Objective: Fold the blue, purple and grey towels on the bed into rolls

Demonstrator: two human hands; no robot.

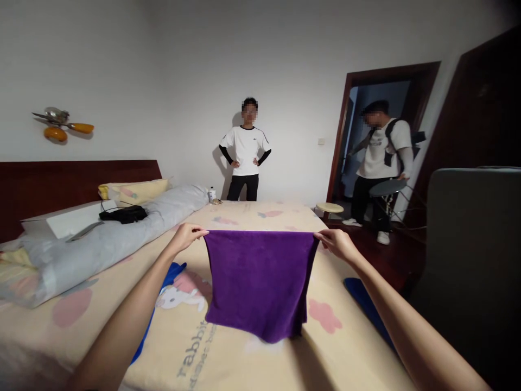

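A purple cloth (260, 282) hangs stretched between my two hands over the bed, its top edge taut and level. My left hand (190, 237) pinches its upper left corner. At the upper right corner, my right hand (337, 243) grips the cloth between closed fingers. The lower edge hangs just above or on the bed sheet (228, 358); which one I cannot tell. Partly hidden by my left forearm lies a blue cloth (173, 273). Another blue item (364, 298) lies beside my right forearm.
A rolled grey quilt (122, 244) runs along the left, bearing a black item (123, 214) and a white box (77, 220). A small bottle (212, 195) stands at the far edge. One person (246, 149) stands beyond the bed, another (385, 149) near the doorway by a round stool (388, 188).
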